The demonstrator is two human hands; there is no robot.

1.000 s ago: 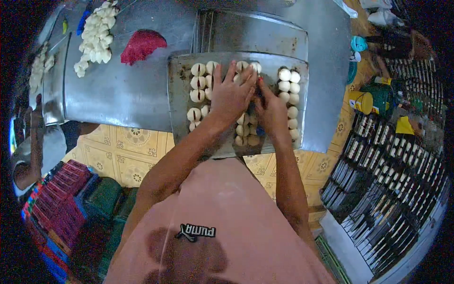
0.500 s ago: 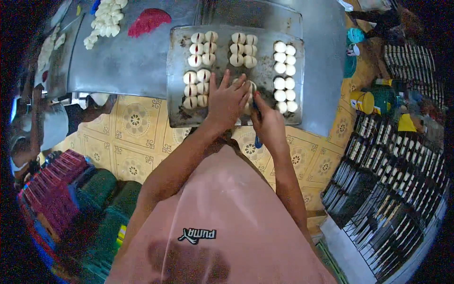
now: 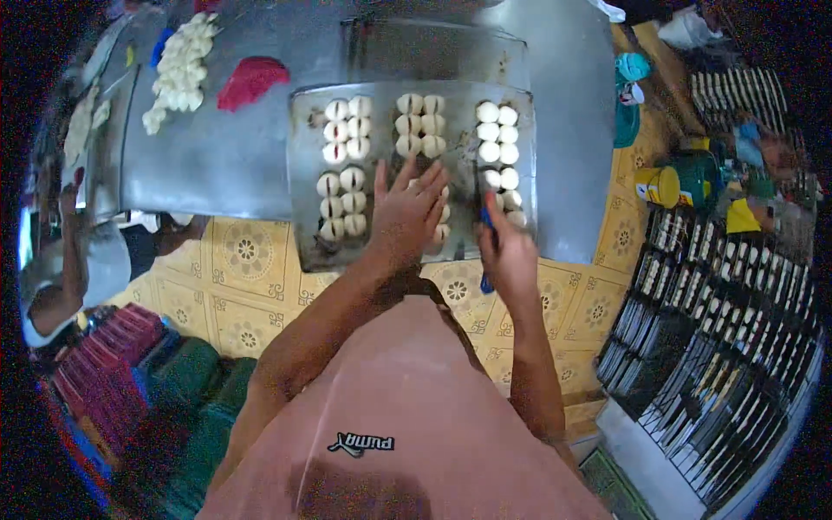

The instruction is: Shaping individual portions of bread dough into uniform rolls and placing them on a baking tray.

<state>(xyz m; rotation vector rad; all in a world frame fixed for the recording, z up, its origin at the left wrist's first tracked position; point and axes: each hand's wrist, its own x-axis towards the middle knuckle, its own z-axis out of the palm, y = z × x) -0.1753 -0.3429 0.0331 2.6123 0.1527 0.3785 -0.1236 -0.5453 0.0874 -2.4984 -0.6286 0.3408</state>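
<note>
My left hand [image 3: 406, 212] lies with spread fingers over the lower middle group of dough balls [image 3: 442, 212], partly hiding it. My right hand [image 3: 511, 260] grips a knife by its blue handle [image 3: 486, 282]; the thin blade points away from me, beside the lower right dough balls [image 3: 510, 178]. These sit on a worn metal baking tray [image 3: 303, 251]. Slits run across the balls in the left groups [image 3: 342, 206] and the upper middle group [image 3: 420, 126], some showing red inside. The upper right balls [image 3: 498, 134] look smooth.
The tray rests on a metal table [image 3: 217, 173] with another tray [image 3: 433, 52] behind it. Dough pieces [image 3: 182, 69] and a red heap [image 3: 251, 82] lie at the far left. Racks of loaded trays [image 3: 719, 286] and a yellow bucket [image 3: 659, 186] stand right. A person [image 3: 74, 260] is at left.
My right hand has carried the knife from the lower middle group to the right, beside the right-hand balls. My left hand stays over the middle group. The whole view has shifted, with the tray appearing lower.
</note>
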